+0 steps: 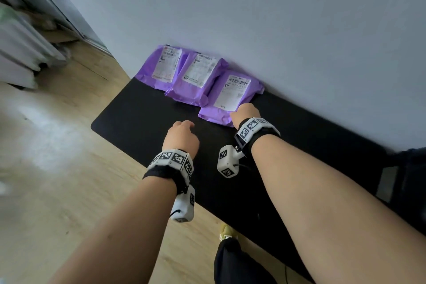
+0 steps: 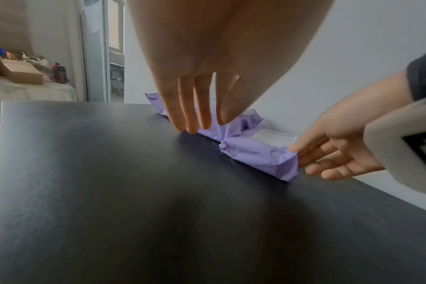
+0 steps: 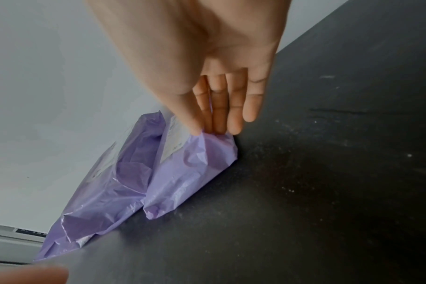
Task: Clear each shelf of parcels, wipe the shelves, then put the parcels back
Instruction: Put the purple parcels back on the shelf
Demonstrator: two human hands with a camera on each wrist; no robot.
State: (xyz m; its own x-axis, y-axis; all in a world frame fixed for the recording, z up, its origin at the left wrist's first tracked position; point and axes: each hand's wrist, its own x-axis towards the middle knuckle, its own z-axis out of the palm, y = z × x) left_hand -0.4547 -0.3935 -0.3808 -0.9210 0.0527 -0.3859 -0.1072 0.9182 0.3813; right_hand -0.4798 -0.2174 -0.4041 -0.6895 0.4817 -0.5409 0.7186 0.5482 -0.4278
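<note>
Three purple parcels with white labels lie in a row on the black shelf top (image 1: 143, 120), against the wall. My right hand (image 1: 245, 113) is at the near corner of the nearest parcel (image 1: 232, 93). In the right wrist view its thumb and fingers (image 3: 219, 123) pinch that corner of the parcel (image 3: 190, 173), which lies flat. The middle parcel (image 1: 196, 76) and the far left parcel (image 1: 164, 65) are untouched. My left hand (image 1: 183, 132) hovers over the bare shelf. Its fingers (image 2: 192, 119) hang straight, tips just above the surface, holding nothing.
A grey wall (image 1: 276, 30) runs directly behind the parcels. Wooden floor (image 1: 57, 134) lies left of the shelf. A dark object (image 1: 405, 168) sits at the shelf's right end. My knee (image 1: 232, 260) is below the front edge. A cluttered table (image 2: 24, 84) stands in the background.
</note>
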